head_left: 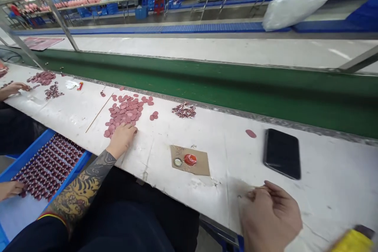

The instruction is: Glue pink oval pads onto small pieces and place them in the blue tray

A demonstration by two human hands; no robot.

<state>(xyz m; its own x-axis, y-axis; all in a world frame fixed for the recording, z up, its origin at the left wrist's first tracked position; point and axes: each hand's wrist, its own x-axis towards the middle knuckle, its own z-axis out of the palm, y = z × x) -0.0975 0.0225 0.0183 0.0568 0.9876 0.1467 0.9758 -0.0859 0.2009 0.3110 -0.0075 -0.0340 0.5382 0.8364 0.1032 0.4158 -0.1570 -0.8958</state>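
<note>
My left hand [122, 139], fingers curled down, touches the near edge of a pile of flat dusky-pink oval discs [126, 110]. Whatever lies under its fingertips is hidden. At the lower right my right hand [271, 214] is closed in a pinch above the white tabletop; something thin may be between the fingertips, too blurred to name. Between my hands lies a piece of brown cardboard [202, 161] bearing a bottle cap [177, 162] and a glossy red blob [190, 160]. Farther back sits a small heap of dark red, shiny pieces [184, 110].
A black phone [282, 153] and a single pink disc [251, 133] lie right of the cardboard. A thin wooden stick [99, 113] rests left of the pile. Another person's hands show at far left, one by a blue tray [44, 138] of dark red pieces. Behind runs a green belt [206, 80].
</note>
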